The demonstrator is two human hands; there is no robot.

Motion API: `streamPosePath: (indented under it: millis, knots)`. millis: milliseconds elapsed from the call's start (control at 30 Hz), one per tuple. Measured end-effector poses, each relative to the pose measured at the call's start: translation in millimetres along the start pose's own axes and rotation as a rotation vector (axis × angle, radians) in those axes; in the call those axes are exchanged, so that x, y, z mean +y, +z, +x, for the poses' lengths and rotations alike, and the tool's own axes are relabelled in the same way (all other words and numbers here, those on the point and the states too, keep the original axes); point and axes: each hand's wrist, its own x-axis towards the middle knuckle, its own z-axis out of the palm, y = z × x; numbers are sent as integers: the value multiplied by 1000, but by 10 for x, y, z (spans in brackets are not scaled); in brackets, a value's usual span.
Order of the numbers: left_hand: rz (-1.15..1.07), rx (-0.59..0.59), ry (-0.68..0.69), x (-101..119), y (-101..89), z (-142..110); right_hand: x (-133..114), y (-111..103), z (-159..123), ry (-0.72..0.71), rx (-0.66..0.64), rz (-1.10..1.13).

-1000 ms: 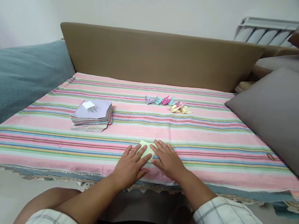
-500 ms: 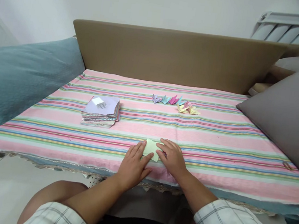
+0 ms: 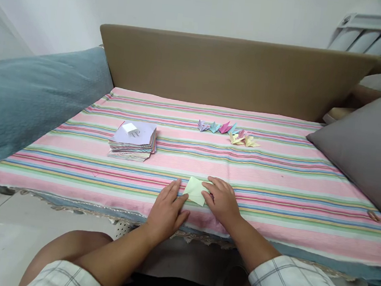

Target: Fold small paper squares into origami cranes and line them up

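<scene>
- Paper [image 3: 194,190]: pale green, flat on the striped cloth [image 3: 259,173], between your hands, ahead of your left thumb.
- From your left hand [image 3: 165,211], it lay forward and to the right; from your right hand [image 3: 223,202], to the left.
- Nearer hand: right, its fingers over the paper's right side. Your left index fingertip appeared to touch the near left corner.
- Long axis: uncertain; the visible part looked almost square, slightly turned on the cloth.
- Left grip: fingers loosely spread, palm down, pinching nothing.
- Right grip: fingers bent, thumb and index at the paper; you could not tell whether they pinched it or only pressed.
- Hidden: the right corner, under your right fingers. Fold lines and layer count were too faint to read.
</scene>
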Motion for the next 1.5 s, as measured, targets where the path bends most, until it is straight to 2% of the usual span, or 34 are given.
streamPosePath:
  millis: [100,167,233,300,433,533,767,1033,1333,1400,1500]
  knots:
    - [9,38,11,13,-49,20,-18,-4,8,-10,18,-16]
    - [54,37,87,48,-52,69,-38,-17,15,-20,30,-31]
    - [98,-10,213,93,-13,134,-61,-35,24,-31,32,-44]
    - [129,-70,262,130,62,191,-79,-49,33,-38,25,-52]
    - [161,-137,212,135,208,222,-97,-60,38,-33,8,-50]
    - [159,-157,200,110,241,198,-104,-53,26,-39,4,-63]
    - [147,-153,185,113,205,206,-133,-12,1,-99,-19,-29]
    - [146,-148,186,120,178,230,-43,-65,-29,47,-86,-10]
    - [152,-166,181,188,15,409,124,-110,-105,98,-222,-130]
    - [165,-164,190,185,27,427,162,-131,-102,126,-208,-152]
    - [170,-137,200,166,72,411,161,-190,-106,121,-106,-206]
